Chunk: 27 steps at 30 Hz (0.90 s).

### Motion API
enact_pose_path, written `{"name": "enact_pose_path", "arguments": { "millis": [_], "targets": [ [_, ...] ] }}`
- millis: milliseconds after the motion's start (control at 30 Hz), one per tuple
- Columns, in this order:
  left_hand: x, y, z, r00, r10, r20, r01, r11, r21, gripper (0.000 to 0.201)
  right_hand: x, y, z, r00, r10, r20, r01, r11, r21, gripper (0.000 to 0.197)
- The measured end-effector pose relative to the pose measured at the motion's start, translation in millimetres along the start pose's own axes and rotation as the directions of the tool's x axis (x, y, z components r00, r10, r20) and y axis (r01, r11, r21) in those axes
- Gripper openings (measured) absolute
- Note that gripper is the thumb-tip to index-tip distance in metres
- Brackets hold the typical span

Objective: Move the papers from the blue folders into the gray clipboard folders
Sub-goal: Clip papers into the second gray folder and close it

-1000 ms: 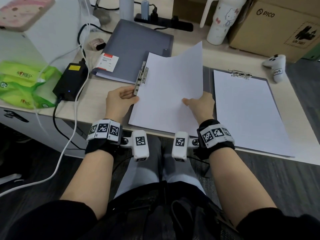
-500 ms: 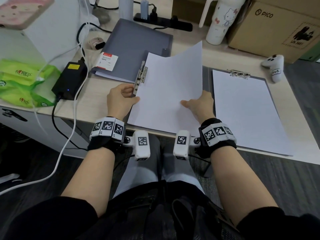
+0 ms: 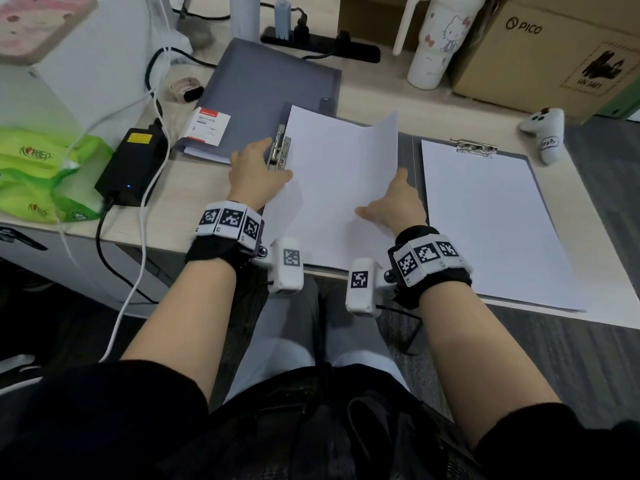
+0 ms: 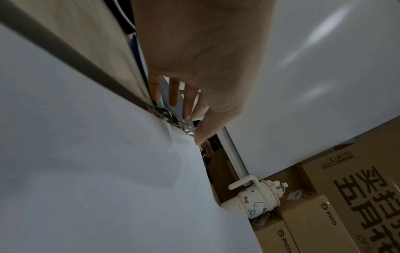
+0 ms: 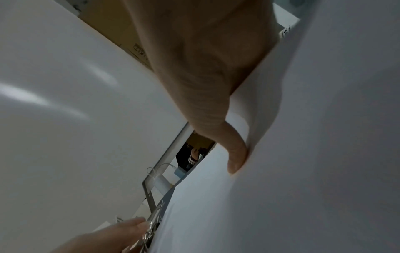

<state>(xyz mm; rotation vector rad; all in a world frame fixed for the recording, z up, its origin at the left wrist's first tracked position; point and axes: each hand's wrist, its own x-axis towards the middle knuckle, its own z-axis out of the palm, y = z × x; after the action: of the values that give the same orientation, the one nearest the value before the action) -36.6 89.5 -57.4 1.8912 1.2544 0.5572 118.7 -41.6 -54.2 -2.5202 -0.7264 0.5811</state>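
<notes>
Holding a white sheet of paper (image 3: 341,188) by its right edge, the right hand (image 3: 398,206) pinches it, thumb on top. Left of that sheet, the left hand (image 3: 256,171) rests at the silver metal clip (image 3: 280,148) of the gray clipboard folder (image 3: 414,157); whether it grips the clip cannot be told. Right of the sheet, another white page (image 3: 485,220) lies clipped. Behind it stands a brown cardboard box (image 3: 554,46) printed "PICO" and "UN 3481".
</notes>
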Motion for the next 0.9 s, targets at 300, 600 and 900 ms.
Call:
{"name": "enact_pose_path", "arguments": {
  "millis": [300,600,900],
  "targets": [
    [7.6,17.4,-1.4,0.987,-0.047,0.154,0.054,0.998,-0.045,0.099,2.5,1.8,1.4,0.998,0.063,-0.013,-0.064,0.984,-0.166,0.091],
    [-2.9,-4.6,-3.0,0.983,0.043,-0.179,-0.096,0.949,-0.301,0.028,6.9,7.0,6.1,0.996,0.090,-0.010,-0.090,0.977,-0.194,0.090],
    [-10.4,-6.9,-2.9,0.954,-0.053,-0.295,-0.051,0.941,-0.336,0.035,6.0,10.4,5.5,0.996,0.094,-0.004,-0.094,0.985,-0.145,0.089]
  ]
}}
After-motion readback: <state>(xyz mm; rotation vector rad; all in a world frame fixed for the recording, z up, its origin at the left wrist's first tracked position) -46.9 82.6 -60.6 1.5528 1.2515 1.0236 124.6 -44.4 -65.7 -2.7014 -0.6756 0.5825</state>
